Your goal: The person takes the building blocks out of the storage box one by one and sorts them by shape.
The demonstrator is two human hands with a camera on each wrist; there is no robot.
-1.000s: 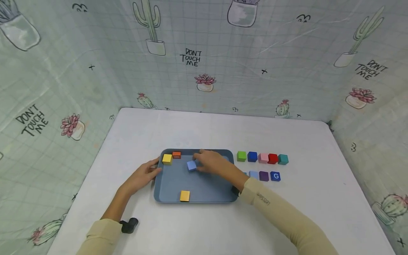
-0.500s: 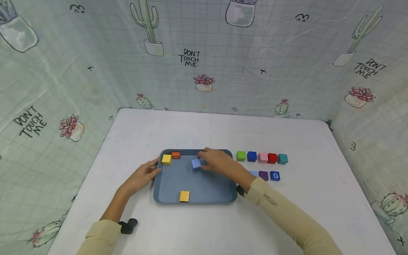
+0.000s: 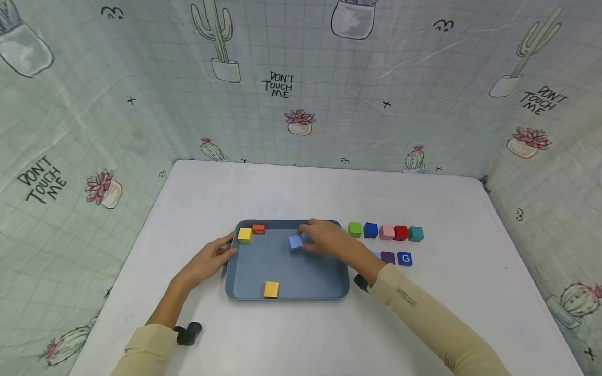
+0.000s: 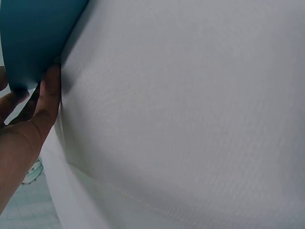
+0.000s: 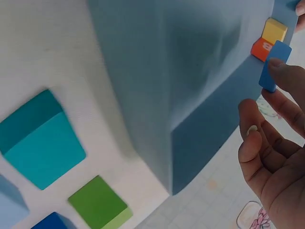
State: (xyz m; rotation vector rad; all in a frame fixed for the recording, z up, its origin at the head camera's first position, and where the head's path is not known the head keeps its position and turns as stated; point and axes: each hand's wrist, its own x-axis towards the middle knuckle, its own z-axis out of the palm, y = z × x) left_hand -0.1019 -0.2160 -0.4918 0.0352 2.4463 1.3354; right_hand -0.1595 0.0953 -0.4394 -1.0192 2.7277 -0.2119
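My right hand (image 3: 326, 237) pinches a light blue cube (image 3: 295, 242) between thumb and finger, over the back middle of the blue-grey tray (image 3: 301, 274). Close up in the right wrist view, the thumb lies across the face of this blue cube (image 5: 269, 76); the other fingers are curled beside it. My left hand (image 3: 207, 263) holds the tray's left rim, with fingertips against the tray's wall (image 4: 35, 43) in the left wrist view. Inside the tray, a yellow cube (image 3: 245, 235) and an orange block (image 3: 258, 228) sit in the back left corner. Another yellow cube (image 3: 271, 289) lies near the front edge.
Right of the tray, a back row holds green (image 3: 355, 230), dark blue (image 3: 370, 230), pink (image 3: 387, 232), red (image 3: 401, 233) and teal (image 3: 416, 233) cubes. A nearer row has a purple cube (image 3: 388, 258) and a blue G cube (image 3: 405, 258); the right forearm partly covers it.
My right hand has slid rightward across the tray, carrying the light blue cube with it. The left hand keeps its place at the tray's left rim.
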